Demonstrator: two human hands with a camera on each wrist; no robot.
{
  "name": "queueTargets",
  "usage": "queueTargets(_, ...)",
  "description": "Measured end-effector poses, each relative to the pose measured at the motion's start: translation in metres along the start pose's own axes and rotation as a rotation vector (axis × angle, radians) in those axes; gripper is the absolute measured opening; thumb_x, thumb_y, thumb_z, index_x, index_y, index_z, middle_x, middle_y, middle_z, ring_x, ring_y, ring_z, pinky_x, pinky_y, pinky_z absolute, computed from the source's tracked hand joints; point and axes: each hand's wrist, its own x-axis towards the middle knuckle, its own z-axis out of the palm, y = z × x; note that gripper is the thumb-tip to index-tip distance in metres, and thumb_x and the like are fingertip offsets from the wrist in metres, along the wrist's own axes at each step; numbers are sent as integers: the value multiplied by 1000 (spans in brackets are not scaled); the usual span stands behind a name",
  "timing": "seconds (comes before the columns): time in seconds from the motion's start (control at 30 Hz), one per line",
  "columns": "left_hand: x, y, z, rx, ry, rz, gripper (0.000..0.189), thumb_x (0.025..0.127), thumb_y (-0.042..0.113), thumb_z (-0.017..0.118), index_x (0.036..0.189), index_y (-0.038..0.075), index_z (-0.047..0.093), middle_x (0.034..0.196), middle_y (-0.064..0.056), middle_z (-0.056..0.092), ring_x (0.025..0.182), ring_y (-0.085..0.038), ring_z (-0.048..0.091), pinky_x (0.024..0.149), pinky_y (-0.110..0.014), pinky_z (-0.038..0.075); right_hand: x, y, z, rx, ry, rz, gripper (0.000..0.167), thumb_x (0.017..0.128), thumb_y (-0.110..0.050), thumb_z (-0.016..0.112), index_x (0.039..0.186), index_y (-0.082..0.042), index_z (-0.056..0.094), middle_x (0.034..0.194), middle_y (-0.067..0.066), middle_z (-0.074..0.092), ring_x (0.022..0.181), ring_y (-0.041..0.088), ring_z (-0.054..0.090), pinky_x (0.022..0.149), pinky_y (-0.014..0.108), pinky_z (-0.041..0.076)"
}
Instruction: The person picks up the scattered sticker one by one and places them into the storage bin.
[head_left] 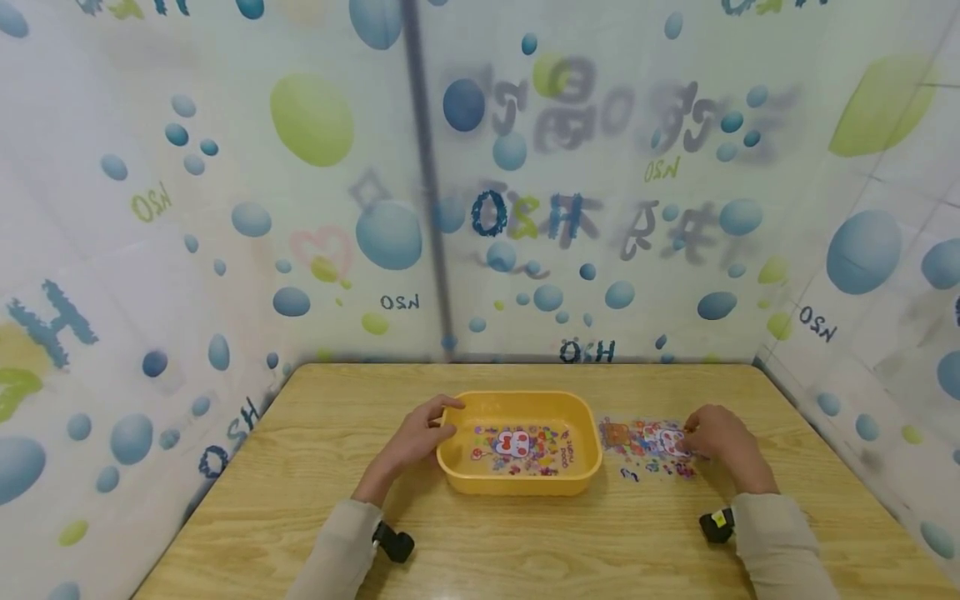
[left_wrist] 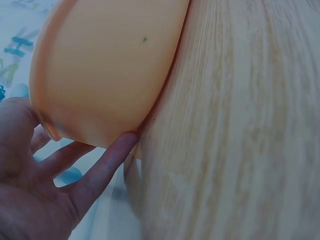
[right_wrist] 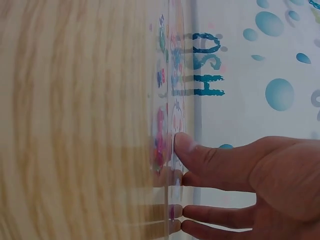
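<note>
A yellow plastic tray (head_left: 517, 487) with raised walls stands on the table, a cartoon cat and small colourful pictures showing in its bottom. My left hand (head_left: 420, 433) grips its left end, thumb at the rim; in the left wrist view the fingers lie along the tray's outer wall (left_wrist: 110, 65). Right of the tray is a flat clear plastic lid (head_left: 637, 437) printed with cartoon figures. My right hand (head_left: 722, 437) holds the right end of it. From the right wrist, the thumb (right_wrist: 185, 144) overlaps the clear lid (right_wrist: 176, 90), and the other fingertips show at its surface.
Both things are on a light wood-grain table (head_left: 510, 546). A patterned curtain (head_left: 315, 208) with blue and green drops hangs behind and on both sides. Small black devices (head_left: 394, 543) are strapped to both wrists.
</note>
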Motion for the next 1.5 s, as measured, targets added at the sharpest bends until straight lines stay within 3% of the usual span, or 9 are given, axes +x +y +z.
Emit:
queueTargets(0.17, 0, -1, -1, -3, -8, 7, 34, 100, 9, 61, 133, 16, 64, 154, -22, 50, 111, -33, 63, 64, -33, 57, -2, -3, 1, 1, 16, -8, 31, 86, -13, 79, 103, 12, 72, 96, 24, 72, 74, 24, 59, 69, 43, 54)
queueTargets(0.47, 2, -2, 1, -10, 0, -7, 33, 100, 10, 61, 132, 18, 65, 157, -21, 48, 122, -39, 61, 70, -35, 60, -6, -14, -4, 24, 9, 63, 34, 87, -13, 80, 108, 13, 69, 103, 27, 70, 86, 34, 62, 79, 51, 56)
queueTargets(0.67, 2, -2, 1, -10, 0, -6, 33, 101, 11, 61, 132, 18, 65, 158, -22, 46, 127, -41, 59, 71, -36, 60, -5, -13, -1, 24, 36, 52, 30, 85, -11, 80, 101, 11, 66, 97, 25, 67, 83, 33, 59, 76, 50, 54)
queueTargets(0.83, 2, -3, 1, -10, -1, 2, 33, 100, 10, 61, 133, 17, 65, 158, -23, 47, 124, -40, 61, 67, -35, 60, -5, -12, -1, 22, 64, 49, 37, 84, -10, 79, 106, 15, 63, 103, 31, 66, 85, 36, 59, 78, 52, 54)
queueTargets(1.1, 1, -2, 1, -16, -14, 15, 35, 101, 9, 60, 134, 15, 63, 157, -24, 47, 120, -39, 62, 63, -33, 59, -8, -7, -5, 64, 159, -11, 15, 82, 0, 69, 92, 9, 63, 89, 25, 65, 73, 30, 56, 63, 42, 50)
queueTargets(1.33, -1, 0, 0, -35, -16, 19, 34, 100, 9, 61, 134, 15, 64, 157, -26, 46, 120, -39, 63, 62, -34, 59, -10, -2, -17, 123, 126, -48, 21, 87, 0, 66, 105, 9, 72, 103, 29, 70, 88, 35, 63, 78, 50, 56)
queueTargets(1.5, -1, 0, 0, -33, -12, 20, 34, 100, 9, 61, 134, 14, 64, 156, -26, 47, 118, -39, 64, 61, -33, 58, -13, -1, -26, 179, 130, -31, 26, 88, -1, 65, 111, 10, 72, 104, 28, 71, 81, 27, 63, 69, 38, 55)
